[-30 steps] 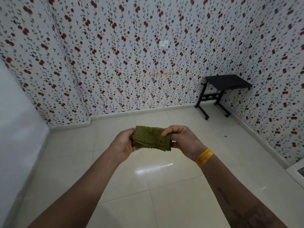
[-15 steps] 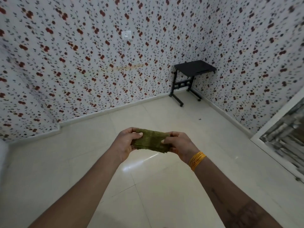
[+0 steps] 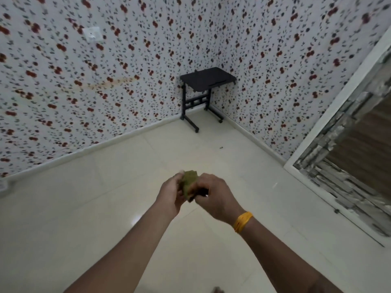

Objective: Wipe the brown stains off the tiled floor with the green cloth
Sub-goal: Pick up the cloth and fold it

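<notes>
A: Hands?

B: Both up in mid-frame, well above the tiled floor. Left hand and right hand pressed close together, the green cloth bunched between them.

A: Grip state?

B: Left fingers curled around the cloth's left side, closed on it. Right-hand fingers folded over its lower right part, also closed. Motion blur, so exact finger placement can't be told.

A: Cloth shape?

B: Crumpled into a small wad; only its top pokes out above the hands. It's off the floor, held in the air, touching nothing but the hands.

A: Stains?

B: A tiny dark speck on the floor far ahead, toward the right wall. Too small to tell what it is. The tiles near the hands look pale and glossy, with a light glare under the left forearm.

A: Anything else?

B: Yellow bangle on the right wrist. Black side table in the far corner, standing on the floor against the flowered wallpaper. White wall socket upper left. White door frame at right edge with a stone-pattern panel inside it.
</notes>
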